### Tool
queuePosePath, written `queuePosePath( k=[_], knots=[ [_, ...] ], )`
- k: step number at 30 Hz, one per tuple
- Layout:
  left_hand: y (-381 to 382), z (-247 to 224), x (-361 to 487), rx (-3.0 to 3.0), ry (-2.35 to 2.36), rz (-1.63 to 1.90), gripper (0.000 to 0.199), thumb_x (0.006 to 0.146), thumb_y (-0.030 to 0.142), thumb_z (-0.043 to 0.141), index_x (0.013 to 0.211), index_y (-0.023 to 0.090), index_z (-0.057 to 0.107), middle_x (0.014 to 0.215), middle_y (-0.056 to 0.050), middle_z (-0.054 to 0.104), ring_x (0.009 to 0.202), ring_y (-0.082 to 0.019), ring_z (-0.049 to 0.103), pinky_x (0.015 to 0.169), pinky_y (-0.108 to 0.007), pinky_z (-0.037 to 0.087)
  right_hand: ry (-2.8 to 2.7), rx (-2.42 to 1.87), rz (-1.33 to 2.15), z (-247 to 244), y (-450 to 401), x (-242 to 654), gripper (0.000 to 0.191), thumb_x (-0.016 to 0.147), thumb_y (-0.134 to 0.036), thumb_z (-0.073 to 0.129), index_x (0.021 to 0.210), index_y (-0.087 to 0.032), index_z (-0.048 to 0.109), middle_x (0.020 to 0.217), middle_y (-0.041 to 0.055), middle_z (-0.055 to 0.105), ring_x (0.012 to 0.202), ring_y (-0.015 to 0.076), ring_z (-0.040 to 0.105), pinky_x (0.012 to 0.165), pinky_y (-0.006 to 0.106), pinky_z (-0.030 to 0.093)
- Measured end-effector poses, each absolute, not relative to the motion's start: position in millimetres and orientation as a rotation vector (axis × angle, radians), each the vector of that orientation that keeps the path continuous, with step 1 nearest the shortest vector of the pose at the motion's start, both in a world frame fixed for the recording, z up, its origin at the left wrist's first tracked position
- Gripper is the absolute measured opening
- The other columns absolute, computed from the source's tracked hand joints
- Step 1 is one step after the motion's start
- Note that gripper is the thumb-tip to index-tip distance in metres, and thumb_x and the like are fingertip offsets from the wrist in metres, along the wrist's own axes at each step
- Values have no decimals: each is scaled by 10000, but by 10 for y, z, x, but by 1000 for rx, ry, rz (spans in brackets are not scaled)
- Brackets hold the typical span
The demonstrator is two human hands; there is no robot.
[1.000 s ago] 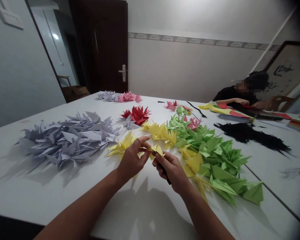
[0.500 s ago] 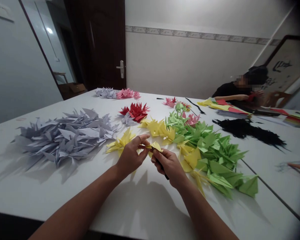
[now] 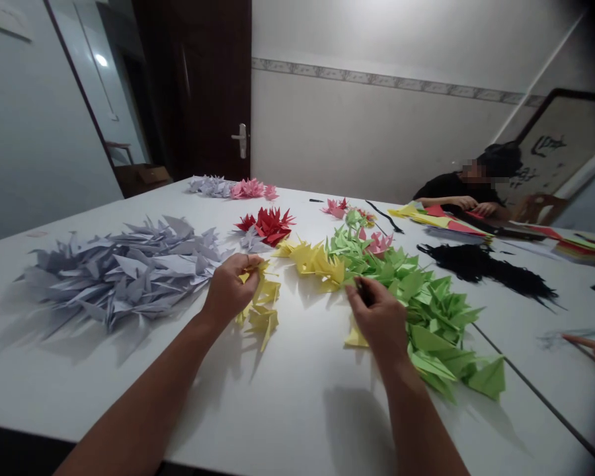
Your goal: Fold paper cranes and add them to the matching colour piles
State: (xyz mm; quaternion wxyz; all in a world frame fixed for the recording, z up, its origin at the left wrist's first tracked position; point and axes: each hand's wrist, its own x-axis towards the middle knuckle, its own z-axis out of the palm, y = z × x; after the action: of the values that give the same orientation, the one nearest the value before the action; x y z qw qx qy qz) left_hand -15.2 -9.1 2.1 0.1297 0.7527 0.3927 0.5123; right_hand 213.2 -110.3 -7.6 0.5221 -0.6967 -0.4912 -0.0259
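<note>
Now | left hand (image 3: 229,289) pinches yellow origami (image 3: 261,305) | right hand (image 3: 378,324) grips black strip (image 3: 361,289) (half-hidden)

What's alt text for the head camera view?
Left hand pinches spiky folded yellow paper on a white table; right hand grips a thin dark stick beside a heap of folded green paper. Folded grey paper lies left; a person sits beyond.

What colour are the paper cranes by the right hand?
Light green paper cranes, best seen in the head view.
</note>
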Motion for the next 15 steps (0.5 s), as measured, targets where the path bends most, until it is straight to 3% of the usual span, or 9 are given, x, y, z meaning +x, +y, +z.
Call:
queuePosePath(
  k=[3,8,15],
  knots=[
    [-19,6,-209,2301,1237,1422,237,696,125,482,821,161,680,866,-58,701,865,-206,636,849,-358,502,-1152,-2004,-293,-59,-1145,2331,365,750,-365,541,990,-124,673,933,156,654,818,263,602,696,343,435],
    [-4,-15,-220,2384,1243,1277,345,640,49,416,803,163,698,865,-50,713,853,-200,643,837,-341,505,-1210,-2380,-190,-47,-1238,2480,344,740,-381,545,958,-151,679,894,153,650,754,259,606,576,302,385],
    [-83,1,-169,2329,1092,1386,316,684,40,429,825,140,693,841,-58,716,800,-171,659,771,-289,526,-1215,-2332,-102,-84,-1220,2518,215,688,-262,554,832,-180,693,730,98,688,623,216,598,525,274,335]
  ],
)
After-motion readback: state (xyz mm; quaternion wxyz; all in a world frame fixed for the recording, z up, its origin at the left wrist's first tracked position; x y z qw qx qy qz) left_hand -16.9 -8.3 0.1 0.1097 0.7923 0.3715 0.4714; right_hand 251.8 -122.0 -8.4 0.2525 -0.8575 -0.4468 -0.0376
